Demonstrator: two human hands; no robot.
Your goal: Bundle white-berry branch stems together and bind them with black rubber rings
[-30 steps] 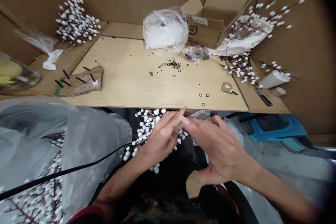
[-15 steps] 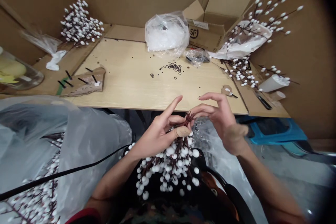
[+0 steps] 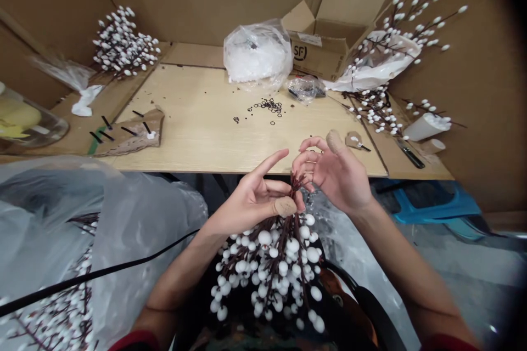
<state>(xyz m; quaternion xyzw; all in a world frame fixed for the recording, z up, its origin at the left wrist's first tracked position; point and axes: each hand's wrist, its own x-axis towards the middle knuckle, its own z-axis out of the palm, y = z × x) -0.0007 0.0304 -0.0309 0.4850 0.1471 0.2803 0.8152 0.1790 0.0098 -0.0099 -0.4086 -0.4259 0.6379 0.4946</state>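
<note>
A bunch of white-berry stems (image 3: 284, 263) hangs head down over my lap, its brown stem ends pointing up near the table's front edge. My left hand (image 3: 263, 197) pinches the bunch just below those ends, with its index finger stretched out and a tan cover on the thumb. On the far side of the stem tips is my right hand (image 3: 335, 175), palm showing, fingers loosely curled and apart, thumb raised with a tan cover on it. Its fingertips are at the stem ends. Small black rings (image 3: 269, 105) lie scattered on the table (image 3: 193, 137) beyond both hands.
A clear bag of white pieces (image 3: 258, 55) and an open carton (image 3: 321, 55) stand at the back. More berry branches (image 3: 123, 44) lie left, others (image 3: 376, 109) right, near a knife (image 3: 410, 154). Left sits torn cardboard (image 3: 144, 134) with black strips; below, a large plastic bag (image 3: 135, 219).
My right hand has turned, its palm now showing and its thumb lifted upward. The bunch hangs more upright and a little lower, still pinched by my left hand.
</note>
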